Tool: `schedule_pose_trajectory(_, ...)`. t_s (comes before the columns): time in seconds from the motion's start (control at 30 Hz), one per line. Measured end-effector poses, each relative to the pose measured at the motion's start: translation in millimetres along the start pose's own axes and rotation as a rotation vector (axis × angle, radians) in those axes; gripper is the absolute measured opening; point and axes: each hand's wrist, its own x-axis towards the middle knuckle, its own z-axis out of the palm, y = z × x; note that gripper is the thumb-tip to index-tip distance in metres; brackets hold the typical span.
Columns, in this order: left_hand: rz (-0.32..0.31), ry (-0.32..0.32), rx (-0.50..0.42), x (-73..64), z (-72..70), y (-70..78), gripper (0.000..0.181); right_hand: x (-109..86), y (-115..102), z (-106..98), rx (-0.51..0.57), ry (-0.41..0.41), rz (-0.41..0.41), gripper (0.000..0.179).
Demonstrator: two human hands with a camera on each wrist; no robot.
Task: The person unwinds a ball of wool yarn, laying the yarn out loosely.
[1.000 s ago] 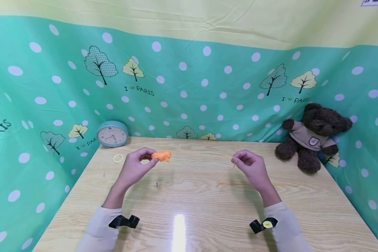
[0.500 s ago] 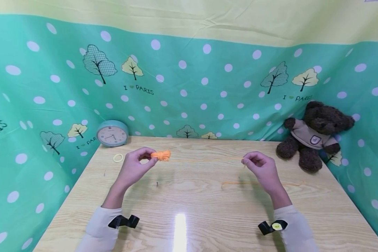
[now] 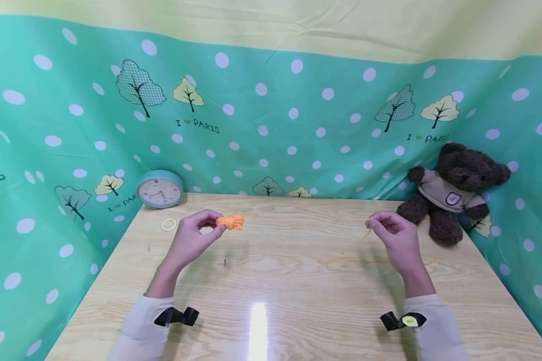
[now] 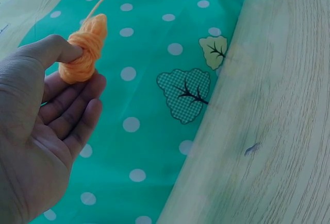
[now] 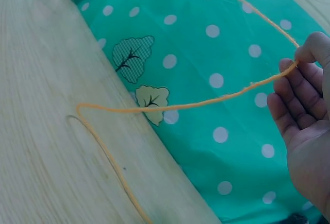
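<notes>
A small bundle of orange yarn (image 3: 231, 222) is pinched between the thumb and fingers of my left hand (image 3: 194, 238), held above the table on the left. In the left wrist view the yarn bundle (image 4: 85, 49) is wound about its middle, and one strand runs off its top. My right hand (image 3: 397, 240) pinches that strand far to the right. From these fingertips, in the right wrist view, the loose yarn strand (image 5: 206, 102) hangs down, bends at the tabletop and runs along it. Another stretch leads up and away from the fingertips.
A teal clock (image 3: 160, 189) stands at the back left, with a pale yellow ring (image 3: 168, 224) in front of it. At the back right a brown teddy bear (image 3: 453, 193) sits against the green dotted cloth (image 3: 293, 130). The wooden table (image 3: 280, 286) lies beneath both hands.
My right hand has moved to the right, away from the left hand, drawing the yarn strand out longer. The left hand stays nearly in place with the bundle.
</notes>
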Motion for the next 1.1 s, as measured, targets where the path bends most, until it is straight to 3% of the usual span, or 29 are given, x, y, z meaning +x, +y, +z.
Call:
schedule_pose_trajectory(0.2,-0.013,-0.012,-0.004,2.0,1.1,1.6,0.015,-2.0,-4.0,-15.5,-0.011,0.023,-0.008,0.012)
schedule_pose_trajectory(0.5,-0.004,-0.001,0.002,1.2,-2.4,2.2,0.015,-4.7,-6.5,-36.3,-0.176,0.043,-0.022,0.016)
schedule_pose_trajectory(1.1,-0.014,0.004,0.026,0.3,-5.9,-0.9,0.014,-7.5,-8.9,-54.1,-0.07,0.096,-0.024,0.014)
